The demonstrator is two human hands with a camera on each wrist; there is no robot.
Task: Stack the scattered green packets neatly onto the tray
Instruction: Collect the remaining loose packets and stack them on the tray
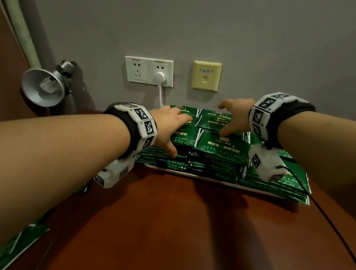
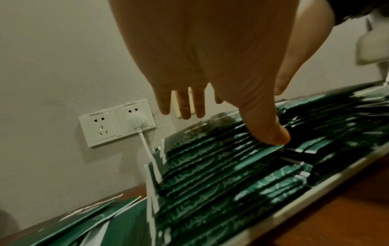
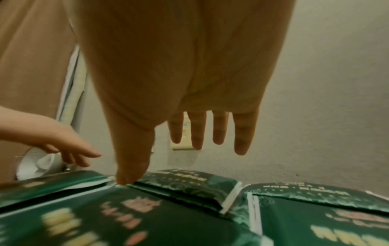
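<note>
Head view — flat hands [image 1: 171, 129] over glossy green packets [image 1: 219, 148].

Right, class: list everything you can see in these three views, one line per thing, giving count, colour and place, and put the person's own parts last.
stacked packets: many, dark green, piled in several stacks on the tray by the wall
tray: one, white, only its front rim shows under the stacks
loose packets: a few, green, on the table's left edge
table: one, reddish-brown wood
lamp: one, silver, left of the tray
double socket: one, white, on the grey wall, with a white plug in it
data port: one, cream, right of the socket
wrist bands: two, black and white
left hand: fingers straight, over the left stack
right hand: fingers spread, thumb touching the stacks
</note>
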